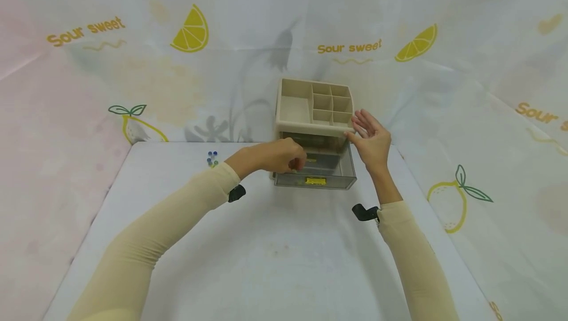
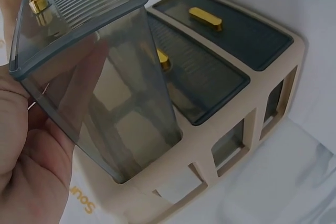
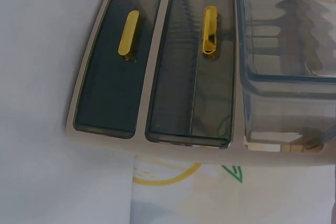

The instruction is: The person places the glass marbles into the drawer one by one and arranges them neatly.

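A beige desktop organizer (image 1: 301, 127) stands at the back of the table, its top drawer (image 1: 337, 183) pulled out. This drawer is clear grey plastic with a gold handle (image 1: 315, 181). Above its left part my left hand (image 1: 279, 156) has curled fingers, with a tiny yellow-green marble (image 1: 294, 170) at the fingertips. Through the drawer wall (image 2: 126, 93) in the left wrist view, some fingers show blurred. My right hand (image 1: 372, 144) touches the organizer's right front corner with thumb and nearly straight fingers. It is hidden in the right wrist view.
Several small blue and green marbles (image 1: 212, 158) lie on the white table (image 1: 266, 262), left of the organizer. Two lower drawers with gold handles (image 3: 129, 33) are closed. Divided compartments (image 1: 322, 102) top the organizer. A printed cloth (image 1: 248, 25) hangs close behind.
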`<state>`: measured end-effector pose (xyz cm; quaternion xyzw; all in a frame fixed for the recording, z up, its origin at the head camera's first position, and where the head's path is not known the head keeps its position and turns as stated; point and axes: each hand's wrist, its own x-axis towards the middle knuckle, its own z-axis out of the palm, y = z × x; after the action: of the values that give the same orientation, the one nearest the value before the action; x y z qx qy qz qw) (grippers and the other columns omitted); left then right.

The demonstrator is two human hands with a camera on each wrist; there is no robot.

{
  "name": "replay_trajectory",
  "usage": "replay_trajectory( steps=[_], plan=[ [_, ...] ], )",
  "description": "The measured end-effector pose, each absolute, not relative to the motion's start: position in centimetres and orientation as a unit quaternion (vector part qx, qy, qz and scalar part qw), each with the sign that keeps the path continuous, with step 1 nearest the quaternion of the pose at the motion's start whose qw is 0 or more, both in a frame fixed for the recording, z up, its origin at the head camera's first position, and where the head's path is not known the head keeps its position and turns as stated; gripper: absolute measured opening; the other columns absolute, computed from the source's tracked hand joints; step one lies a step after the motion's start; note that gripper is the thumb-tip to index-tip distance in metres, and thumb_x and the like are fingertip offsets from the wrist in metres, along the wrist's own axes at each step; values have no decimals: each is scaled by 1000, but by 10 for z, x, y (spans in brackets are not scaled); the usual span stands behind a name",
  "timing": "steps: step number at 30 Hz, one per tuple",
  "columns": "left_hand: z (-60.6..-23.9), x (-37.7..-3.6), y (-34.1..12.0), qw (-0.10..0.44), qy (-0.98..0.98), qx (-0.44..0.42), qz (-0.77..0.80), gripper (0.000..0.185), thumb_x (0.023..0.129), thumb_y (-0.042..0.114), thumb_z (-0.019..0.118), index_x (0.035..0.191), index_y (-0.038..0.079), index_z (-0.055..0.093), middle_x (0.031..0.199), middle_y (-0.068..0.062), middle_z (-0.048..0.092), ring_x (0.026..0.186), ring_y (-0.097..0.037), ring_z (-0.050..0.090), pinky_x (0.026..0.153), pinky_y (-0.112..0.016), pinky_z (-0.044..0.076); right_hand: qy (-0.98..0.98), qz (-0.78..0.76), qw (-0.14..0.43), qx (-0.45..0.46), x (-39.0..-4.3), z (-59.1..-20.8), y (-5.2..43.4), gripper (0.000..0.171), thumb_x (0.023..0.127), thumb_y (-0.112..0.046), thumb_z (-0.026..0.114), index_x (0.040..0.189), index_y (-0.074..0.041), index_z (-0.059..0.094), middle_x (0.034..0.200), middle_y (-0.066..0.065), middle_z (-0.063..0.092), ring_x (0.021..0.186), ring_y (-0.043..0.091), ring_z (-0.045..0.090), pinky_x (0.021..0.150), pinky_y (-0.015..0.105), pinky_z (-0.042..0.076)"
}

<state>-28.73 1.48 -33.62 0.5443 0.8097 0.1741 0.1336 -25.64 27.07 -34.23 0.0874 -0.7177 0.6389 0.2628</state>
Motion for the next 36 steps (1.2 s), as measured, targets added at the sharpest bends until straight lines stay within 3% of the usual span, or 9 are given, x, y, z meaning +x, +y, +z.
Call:
replay_trajectory(
  steps=[8, 17, 25, 36],
  plan=[
    [-333, -287, 16, 150, 818, 536, 143, 24, 85, -11, 63, 87, 12, 68, 84, 4, 64, 80, -12, 60, 70, -23, 52, -707, 649, 270, 80, -257, -343, 269, 71, 71, 23, 72, 136, 13, 46, 132, 34, 51, 121, 40, 54, 98, 33, 48],
    [-331, -288, 18, 163, 818, 539, 121, 27, 84, -13, 61, 85, 13, 69, 84, 3, 65, 79, -13, 62, 69, -22, 52, -707, 645, 280, 67, -256, -347, 269, 71, 71, 21, 74, 136, 13, 46, 131, 29, 55, 123, 40, 53, 101, 40, 45],
    [-329, -287, 21, 178, 822, 530, 108, 28, 84, -14, 61, 85, 13, 70, 83, 3, 65, 78, -14, 60, 69, -23, 52, -707, 647, 277, 66, -258, -347, 271, 70, 71, 21, 74, 135, 13, 48, 130, 29, 56, 123, 37, 54, 99, 35, 47],
    [-331, -289, 22, 173, 813, 542, 122, 28, 84, -14, 61, 87, 12, 71, 84, 2, 66, 79, -13, 61, 70, -23, 52, -706, 650, 276, 62, -259, -347, 270, 70, 70, 21, 75, 134, 14, 48, 129, 29, 56, 122, 35, 55, 100, 38, 46]
  ],
)
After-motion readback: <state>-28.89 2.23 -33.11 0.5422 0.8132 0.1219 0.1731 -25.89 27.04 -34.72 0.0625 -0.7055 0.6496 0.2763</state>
